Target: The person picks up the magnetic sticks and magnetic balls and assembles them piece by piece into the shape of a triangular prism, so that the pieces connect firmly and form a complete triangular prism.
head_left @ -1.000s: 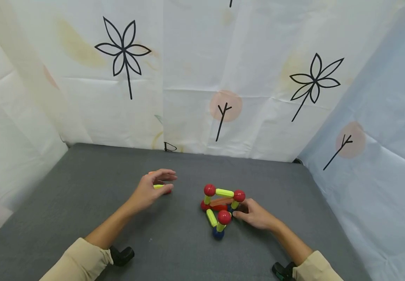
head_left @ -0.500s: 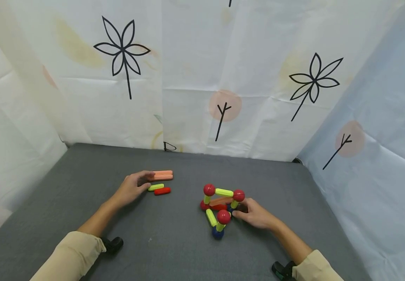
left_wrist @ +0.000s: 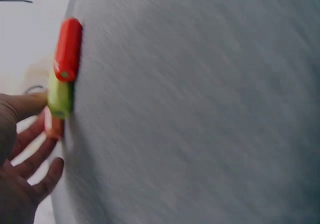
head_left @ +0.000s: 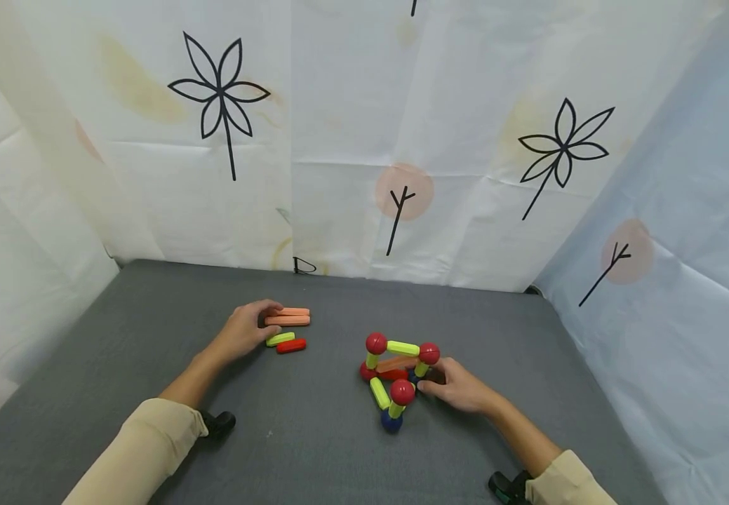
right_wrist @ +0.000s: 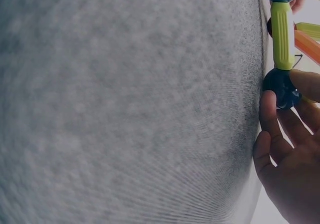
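My right hand [head_left: 462, 387] holds the dark blue ball [right_wrist: 282, 88] at the right corner of a ball-and-stick structure, with thumb and fingers around it. The structure combines red balls [head_left: 403, 392], blue balls and yellow-green sticks [head_left: 379, 393], plus a red and an orange stick low down. My left hand [head_left: 244, 330] reaches over the loose sticks, fingertips at the orange sticks [head_left: 288, 320] and thumb by the yellow-green stick [left_wrist: 60, 97]. Its fingers are spread and loosely bent. A red stick [head_left: 291, 346] lies just in front of the yellow-green one.
All this rests on a grey cloth-covered table [head_left: 313, 449]. White curtains [head_left: 339, 126] with printed flowers stand behind it and along both sides. Dark straps with small devices [head_left: 219, 423] sit at the wrists.
My left hand moved left, uncovering the loose sticks, then came slightly right over the orange ones, which shifted a little. My right hand stays at the structure's blue ball.
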`<state>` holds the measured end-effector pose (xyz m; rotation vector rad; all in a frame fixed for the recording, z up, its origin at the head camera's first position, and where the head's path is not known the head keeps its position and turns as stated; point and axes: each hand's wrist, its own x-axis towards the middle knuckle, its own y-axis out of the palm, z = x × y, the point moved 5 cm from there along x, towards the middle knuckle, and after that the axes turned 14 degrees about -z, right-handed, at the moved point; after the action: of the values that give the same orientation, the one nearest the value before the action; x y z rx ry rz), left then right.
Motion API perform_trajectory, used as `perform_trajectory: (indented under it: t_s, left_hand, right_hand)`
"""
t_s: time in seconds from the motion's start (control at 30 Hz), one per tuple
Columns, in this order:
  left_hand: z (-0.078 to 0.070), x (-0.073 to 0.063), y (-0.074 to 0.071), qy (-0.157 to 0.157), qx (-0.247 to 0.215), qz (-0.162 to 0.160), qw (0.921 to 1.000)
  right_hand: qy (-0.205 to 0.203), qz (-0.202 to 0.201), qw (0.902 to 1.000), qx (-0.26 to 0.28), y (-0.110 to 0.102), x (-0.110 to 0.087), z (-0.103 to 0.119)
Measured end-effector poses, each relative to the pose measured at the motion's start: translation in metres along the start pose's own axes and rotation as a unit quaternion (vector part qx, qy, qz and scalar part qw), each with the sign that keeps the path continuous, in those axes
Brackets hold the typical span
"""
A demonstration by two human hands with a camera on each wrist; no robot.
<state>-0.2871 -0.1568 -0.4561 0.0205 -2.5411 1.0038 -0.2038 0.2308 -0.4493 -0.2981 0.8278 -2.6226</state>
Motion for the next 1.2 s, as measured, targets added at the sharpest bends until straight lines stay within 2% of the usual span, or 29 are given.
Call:
perform_trajectory:
  t_s: [0.2,0.37,0.43,0.5,0.6,0.7,0.8,0.83,1.03,1.13,1.2]
  left_hand:
    - [-0.003,0.006,0.005,-0.012,0.014,0.033,0.9993]
    - [-0.003,0.004,0.003,-0.003,0.001,0.017,0.9998]
    - [-0.006,0.003,0.001,0.000,-0.020,-0.001,0.9998]
    - [-0.011,0.002,-0.002,-0.010,-0.056,-0.015,0.9983]
    - [-0.019,-0.002,-0.005,-0.062,-0.129,-0.017,0.9895]
    - [-0.030,-0.009,-0.004,-0.129,-0.218,0.020,0.9671]
    - [-0.044,-0.019,0.005,-0.182,-0.294,0.069,0.9358]
    - [-0.050,-0.022,0.009,-0.190,-0.315,0.089,0.9255]
    - [-0.077,-0.045,0.035,-0.220,-0.378,0.181,0.8810]
    - [-0.087,-0.055,0.050,-0.241,-0.405,0.200,0.8591]
    - [-0.092,-0.060,0.059,-0.257,-0.415,0.200,0.8494]
  right_hand:
    - [-0.006,-0.001,1.0000,-0.002,0.001,0.000,0.000]
    - [-0.008,0.001,1.0000,0.003,0.003,0.000,0.000]
    - [-0.009,0.000,0.9999,0.006,0.002,0.000,0.000]
    - [-0.006,0.003,0.9999,0.012,0.002,0.000,0.001]
    - [0.001,0.008,0.9998,0.017,0.002,-0.001,0.000]
    - [0.004,0.006,0.9999,0.011,0.002,0.000,-0.001]
    - [0.005,0.002,1.0000,0.001,0.000,0.000,-0.001]
    - [0.007,0.002,1.0000,-0.002,0.000,0.000,-0.001]
    - [0.013,0.004,0.9999,0.006,0.000,0.000,-0.001]
    - [0.010,0.003,0.9999,0.007,0.001,0.001,-0.001]
    - [0.009,0.002,0.9999,0.007,0.001,0.001,-0.001]
